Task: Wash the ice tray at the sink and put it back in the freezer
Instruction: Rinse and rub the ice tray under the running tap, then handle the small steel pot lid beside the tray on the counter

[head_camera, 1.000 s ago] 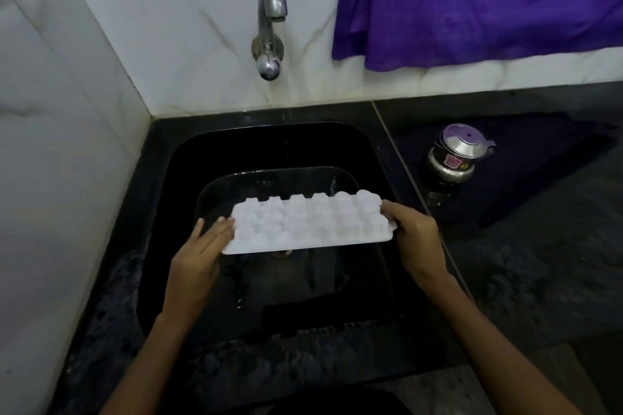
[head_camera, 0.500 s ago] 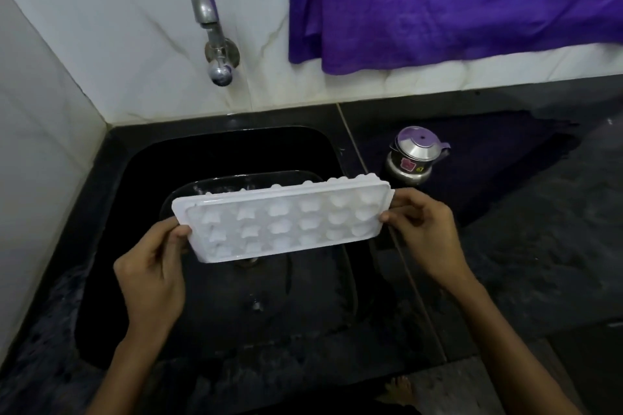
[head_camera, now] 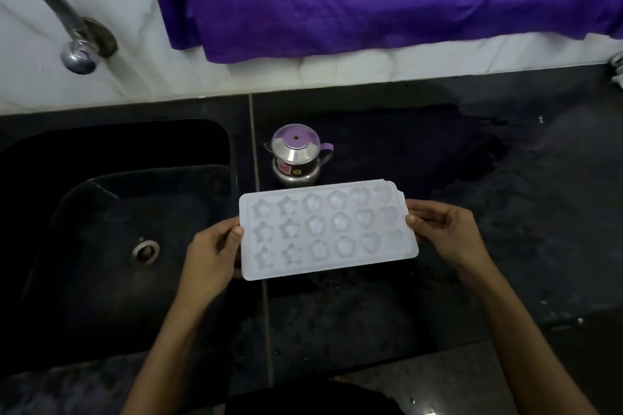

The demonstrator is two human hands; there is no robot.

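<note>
Now both hands, left point(head_camera: 210, 254) and right point(head_camera: 448, 232), grip ice tray point(head_camera: 328, 229) ends; kettle point(head_camera: 296, 157) label unreadable.

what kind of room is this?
Most likely a home kitchen: a black sink with a wall tap, a dark stone counter holding a small steel pot, and an ice tray held in both hands.

White ice tray point(head_camera: 328, 229) between both hands, over dark counter point(head_camera: 505, 246).
</note>
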